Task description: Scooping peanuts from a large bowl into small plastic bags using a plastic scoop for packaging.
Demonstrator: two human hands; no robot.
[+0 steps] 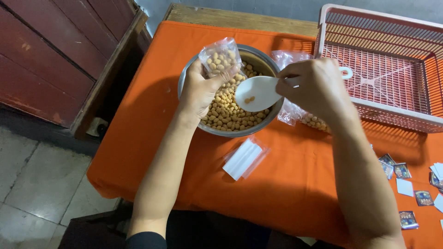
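My left hand [199, 90] pinches the small clear bag [220, 58] of peanuts upright over the steel bowl [264, 60]. My right hand [314, 85] grips the white spoon [258, 93], its near-empty scoop just right of and below the bag's mouth, handle running rightward.

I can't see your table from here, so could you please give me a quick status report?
Left hand holds small clear bag of nuts over steel bowl. Right hand holds white scoop, nearly empty. Nothing between scoop and bag.

An empty pink plastic basket [383, 69] fills the upper right, small picture cards [408, 184] lie scattered at the right edge, and a stack of white slips [242, 159] sits mid-frame on the orange cloth [152, 138].
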